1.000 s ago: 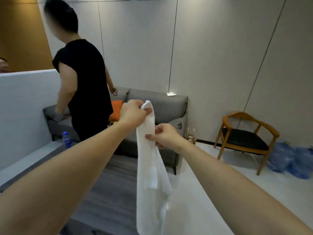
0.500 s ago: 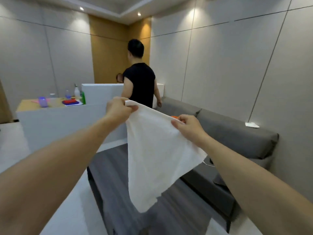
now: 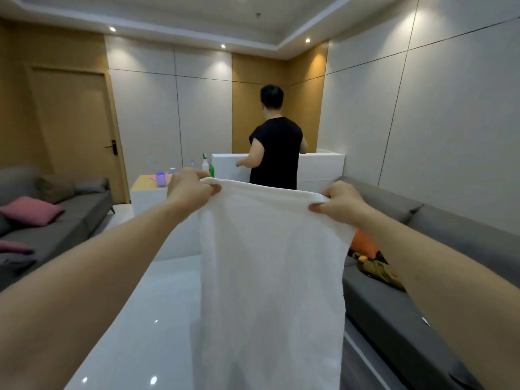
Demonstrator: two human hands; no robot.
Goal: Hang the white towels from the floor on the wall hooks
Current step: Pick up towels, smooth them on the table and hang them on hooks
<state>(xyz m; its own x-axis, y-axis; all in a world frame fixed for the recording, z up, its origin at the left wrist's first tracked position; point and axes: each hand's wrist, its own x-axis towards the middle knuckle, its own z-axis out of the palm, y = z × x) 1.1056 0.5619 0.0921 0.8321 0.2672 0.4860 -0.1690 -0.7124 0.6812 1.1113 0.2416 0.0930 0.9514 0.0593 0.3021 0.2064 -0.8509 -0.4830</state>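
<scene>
Towel point(image 3: 270, 277) between 2 sofas, person point(image 3: 277, 153) behind

The white towel point(image 3: 270, 277) runs off the bottom edge so its lower hem is unseen, it hides the legs of the person in black point(image 3: 274, 153) — and the bottles point(image 3: 206, 164) on the counter point(image 3: 143, 182) are too small to tell apart.
</scene>
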